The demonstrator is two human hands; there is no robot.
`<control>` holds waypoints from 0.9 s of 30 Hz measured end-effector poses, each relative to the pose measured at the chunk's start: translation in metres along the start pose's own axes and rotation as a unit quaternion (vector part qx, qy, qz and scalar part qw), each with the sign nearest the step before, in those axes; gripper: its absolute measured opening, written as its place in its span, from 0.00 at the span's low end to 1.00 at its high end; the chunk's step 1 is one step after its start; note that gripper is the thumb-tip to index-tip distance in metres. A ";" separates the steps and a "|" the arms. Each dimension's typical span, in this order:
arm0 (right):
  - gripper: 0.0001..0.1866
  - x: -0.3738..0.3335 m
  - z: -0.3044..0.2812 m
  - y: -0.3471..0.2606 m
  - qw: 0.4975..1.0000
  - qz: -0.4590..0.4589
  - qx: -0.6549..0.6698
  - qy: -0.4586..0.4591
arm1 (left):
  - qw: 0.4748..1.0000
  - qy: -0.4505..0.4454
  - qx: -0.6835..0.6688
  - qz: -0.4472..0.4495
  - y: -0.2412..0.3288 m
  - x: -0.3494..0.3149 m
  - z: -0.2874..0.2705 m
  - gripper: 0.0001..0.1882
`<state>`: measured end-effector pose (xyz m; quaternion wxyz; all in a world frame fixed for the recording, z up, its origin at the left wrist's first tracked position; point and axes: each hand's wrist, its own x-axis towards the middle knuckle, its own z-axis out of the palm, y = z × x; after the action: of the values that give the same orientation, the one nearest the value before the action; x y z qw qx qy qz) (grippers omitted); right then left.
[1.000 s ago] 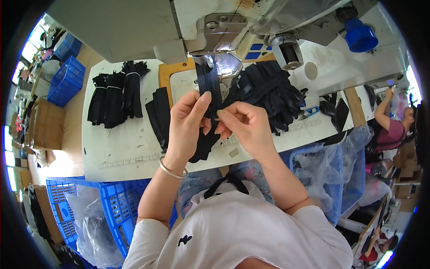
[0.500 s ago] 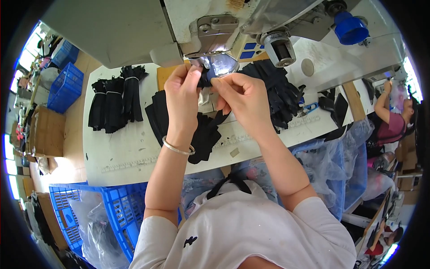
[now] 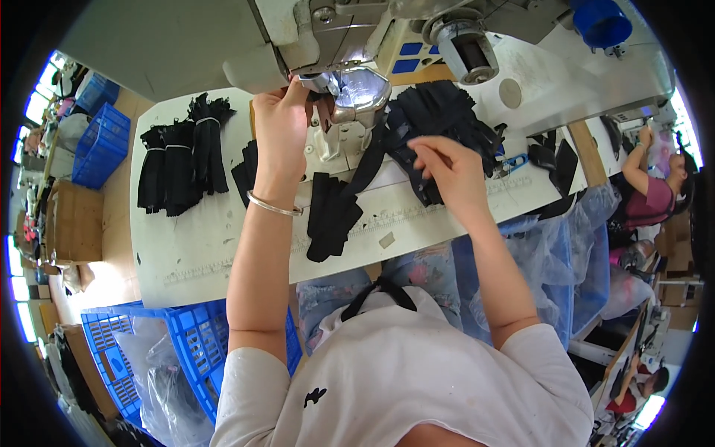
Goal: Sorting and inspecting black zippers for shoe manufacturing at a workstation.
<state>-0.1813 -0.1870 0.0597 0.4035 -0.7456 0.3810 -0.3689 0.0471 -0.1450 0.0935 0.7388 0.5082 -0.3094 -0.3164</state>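
Note:
My left hand (image 3: 281, 138), with a bangle at its wrist, is up against the metal foot of a sewing machine (image 3: 319, 82). Its fingers are closed at the tips; what they hold is hidden behind the hand and the machine. My right hand (image 3: 453, 177) hovers over a heap of black zipper-like strips (image 3: 439, 104), fingers curled in and no item visible between them. From beside the foot, a black strip (image 3: 365, 167) runs down to a folded stack of black strips (image 3: 331, 223) at the table's front.
Tied black bundles (image 3: 179, 167) lie at the table's left. Blue-handled snips (image 3: 512, 163) are right of the heap. A thread spool (image 3: 471, 56) hangs overhead. A blue crate (image 3: 197, 350) stands below left, and a plastic-lined blue bin (image 3: 566, 276) below right. A co-worker (image 3: 648, 190) sits far right.
My hands have parted: the right has moved right and down to the heap of strips, the left slightly left and up. More of the machine's foot and the strip beside it shows.

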 end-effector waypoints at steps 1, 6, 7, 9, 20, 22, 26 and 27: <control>0.06 0.007 0.001 0.004 0.988 -0.103 -0.116 0.025 | 1.000 -0.007 0.003 -0.002 0.001 0.000 -0.002 0.09; 0.10 0.020 0.024 0.013 0.869 -0.314 -0.382 -0.033 | 0.997 0.068 0.024 -0.009 0.024 -0.023 -0.016 0.09; 0.10 0.021 0.027 0.018 0.870 -0.314 -0.378 -0.034 | 0.997 0.038 0.063 -0.013 0.020 -0.029 -0.036 0.11; 0.10 0.022 0.030 0.027 0.849 -0.336 -0.403 -0.056 | 0.983 0.053 0.170 -0.043 0.016 -0.053 -0.054 0.13; 0.06 0.003 0.015 -0.010 0.940 -0.292 0.122 0.126 | 0.828 0.081 0.540 0.131 -0.022 -0.113 -0.089 0.11; 0.05 -0.001 0.012 0.015 0.958 -0.152 0.182 0.165 | 0.904 -0.006 0.404 0.143 -0.018 -0.120 -0.051 0.16; 0.04 0.002 0.022 0.004 0.943 -0.009 0.265 0.202 | 0.971 -0.154 0.176 0.042 -0.025 -0.131 0.031 0.29; 0.06 -0.001 0.019 0.003 0.946 -0.012 0.270 0.180 | 0.966 -0.178 0.183 0.052 -0.035 -0.128 0.040 0.31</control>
<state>-0.1662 -0.1811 0.0494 0.5102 -0.5342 0.3246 -0.5907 -0.0676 -0.0773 0.0549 0.5820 0.5533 -0.5144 -0.3007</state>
